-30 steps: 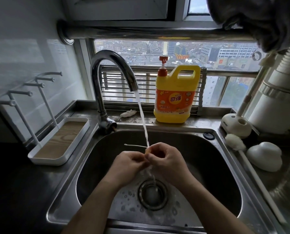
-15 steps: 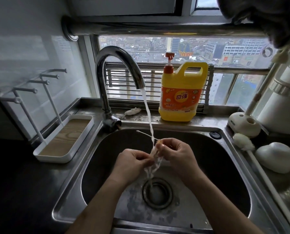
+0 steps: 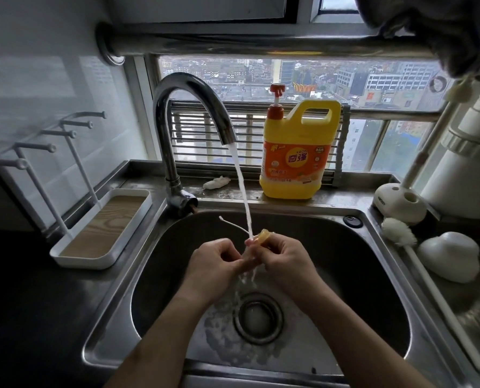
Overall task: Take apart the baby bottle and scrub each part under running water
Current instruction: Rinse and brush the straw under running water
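Over sink (image 3: pixel 160 264): left hand (image 3: pixel 213 264) curled, its hold hidden, can't tell. Right hand (image 3: pixel 286 261) pinches small amber part (image 3: pixel 262 236) under water stream (image 3: pixel 243 191). Thin white stem (image 3: pixel 233 224) sticks out leftward, near end hidden. Behind: faucet (image 3: pixel 191 107), detergent jug (image 3: pixel 297 152).

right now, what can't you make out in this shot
All in the head view:
amber part: mostly covered by the right hand's fingers, so it is unclear which bottle part it is.
thin stick: near end lost behind the water.
left hand: curled fingers hide whether it holds anything.
long brush: handle blurs toward the lower right edge.
jug: small print on the label is too small to read.
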